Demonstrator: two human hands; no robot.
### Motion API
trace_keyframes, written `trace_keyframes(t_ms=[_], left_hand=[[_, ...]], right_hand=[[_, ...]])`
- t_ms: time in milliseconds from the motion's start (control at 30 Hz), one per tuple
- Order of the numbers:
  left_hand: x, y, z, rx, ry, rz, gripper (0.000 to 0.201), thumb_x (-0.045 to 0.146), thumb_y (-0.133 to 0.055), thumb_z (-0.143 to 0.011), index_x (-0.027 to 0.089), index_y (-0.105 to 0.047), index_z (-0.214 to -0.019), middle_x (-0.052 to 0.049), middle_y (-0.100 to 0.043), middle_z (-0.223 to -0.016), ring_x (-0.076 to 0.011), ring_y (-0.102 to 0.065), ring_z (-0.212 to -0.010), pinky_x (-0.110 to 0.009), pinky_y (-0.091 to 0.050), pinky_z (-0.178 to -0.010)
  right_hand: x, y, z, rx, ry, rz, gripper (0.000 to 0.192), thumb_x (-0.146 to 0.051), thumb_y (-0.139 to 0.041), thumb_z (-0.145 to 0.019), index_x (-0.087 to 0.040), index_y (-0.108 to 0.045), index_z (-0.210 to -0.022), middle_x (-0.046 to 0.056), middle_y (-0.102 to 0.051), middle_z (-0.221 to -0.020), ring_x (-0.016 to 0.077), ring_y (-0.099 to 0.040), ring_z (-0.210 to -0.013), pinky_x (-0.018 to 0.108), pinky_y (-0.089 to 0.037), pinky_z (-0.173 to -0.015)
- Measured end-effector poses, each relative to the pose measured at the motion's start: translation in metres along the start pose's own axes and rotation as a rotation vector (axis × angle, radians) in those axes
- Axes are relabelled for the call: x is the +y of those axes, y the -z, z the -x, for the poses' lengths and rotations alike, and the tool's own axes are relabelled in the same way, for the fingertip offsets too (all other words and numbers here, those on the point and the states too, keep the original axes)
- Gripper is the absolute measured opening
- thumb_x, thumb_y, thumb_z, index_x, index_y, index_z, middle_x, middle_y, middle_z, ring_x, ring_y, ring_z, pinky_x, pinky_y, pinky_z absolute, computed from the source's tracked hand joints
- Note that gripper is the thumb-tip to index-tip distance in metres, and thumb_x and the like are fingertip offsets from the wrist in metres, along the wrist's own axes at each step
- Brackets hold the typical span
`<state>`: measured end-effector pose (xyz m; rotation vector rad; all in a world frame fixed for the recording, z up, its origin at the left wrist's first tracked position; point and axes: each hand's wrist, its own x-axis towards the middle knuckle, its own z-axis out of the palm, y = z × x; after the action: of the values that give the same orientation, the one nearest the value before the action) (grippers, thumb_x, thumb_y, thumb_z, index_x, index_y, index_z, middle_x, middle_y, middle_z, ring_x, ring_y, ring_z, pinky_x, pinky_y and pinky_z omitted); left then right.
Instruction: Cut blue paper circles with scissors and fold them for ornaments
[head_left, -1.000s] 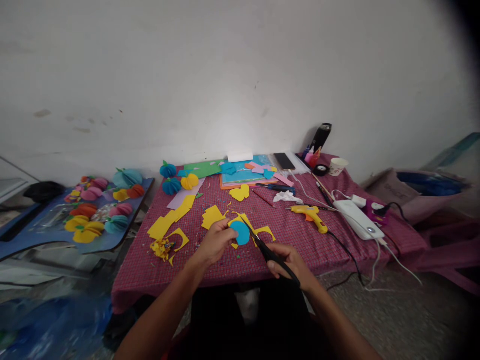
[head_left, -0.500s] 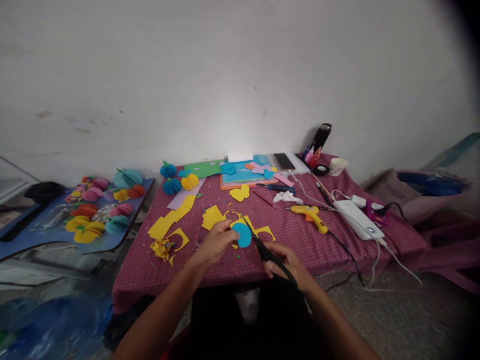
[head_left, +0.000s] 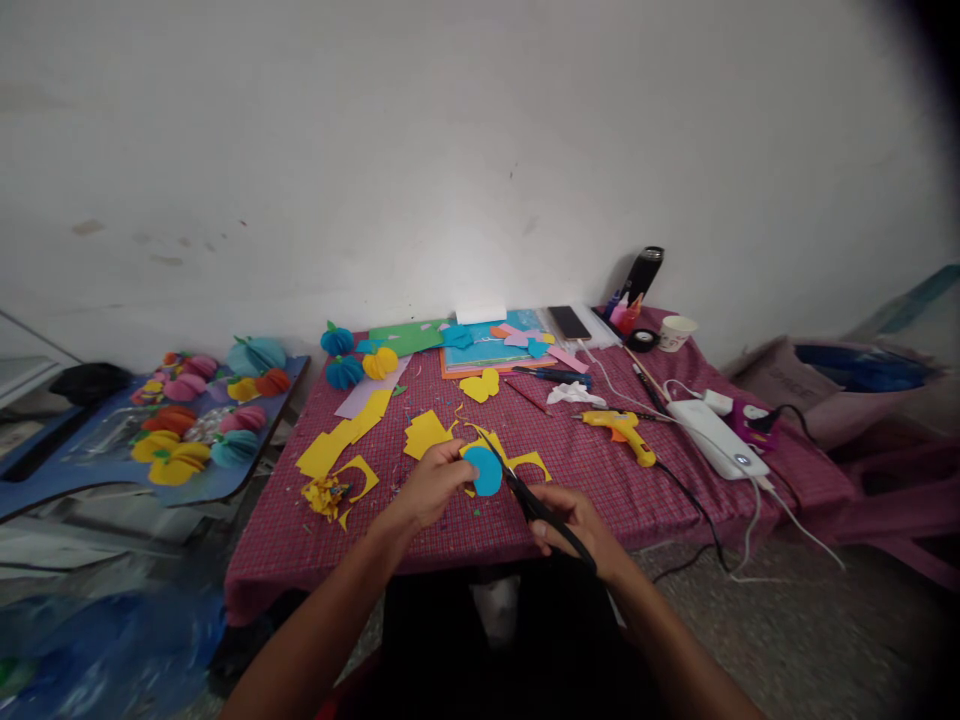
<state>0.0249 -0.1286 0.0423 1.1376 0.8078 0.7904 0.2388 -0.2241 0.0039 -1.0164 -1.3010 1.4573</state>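
Toward the right of my worktop (head_left: 274, 560), a yellow glue gun (head_left: 622, 436) lies near a crumpled white tissue (head_left: 576, 395). Farther back I see a dark phone (head_left: 568, 323) lying flat, and a black flask (head_left: 643, 275) by the wall (head_left: 480, 150). A paper cup (head_left: 676, 333) stands just beside a roll of black tape (head_left: 641, 341). Nearer me, a white power strip (head_left: 718, 440) has cables trailing over the edge. Off to my left, a blue table (head_left: 97, 486) bears layered paper ornaments (head_left: 180, 465) in several colours; a pinkish bag (head_left: 780, 385) sits beyond my right.
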Motion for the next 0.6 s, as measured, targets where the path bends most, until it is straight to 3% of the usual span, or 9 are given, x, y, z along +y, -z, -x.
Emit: trace_keyframes(t_ms=[600], left_hand=[[0.011,0.002,0.0,-0.108,0.071,0.001,0.008,0.014,-0.06,-0.063,0.013,-0.061,-0.072,0.0,-0.06,-0.066,-0.0115,-0.053,-0.059,-0.025,-0.041,-0.06]], right_hand=[[0.002,0.008,0.003,-0.038,-0.003,0.064,0.038,-0.042,-0.07,-0.081,-0.014,-0.067,-0.107,-0.004,-0.049,-0.065,0.0081,-0.042,-0.049,0.02,-0.032,-0.046]])
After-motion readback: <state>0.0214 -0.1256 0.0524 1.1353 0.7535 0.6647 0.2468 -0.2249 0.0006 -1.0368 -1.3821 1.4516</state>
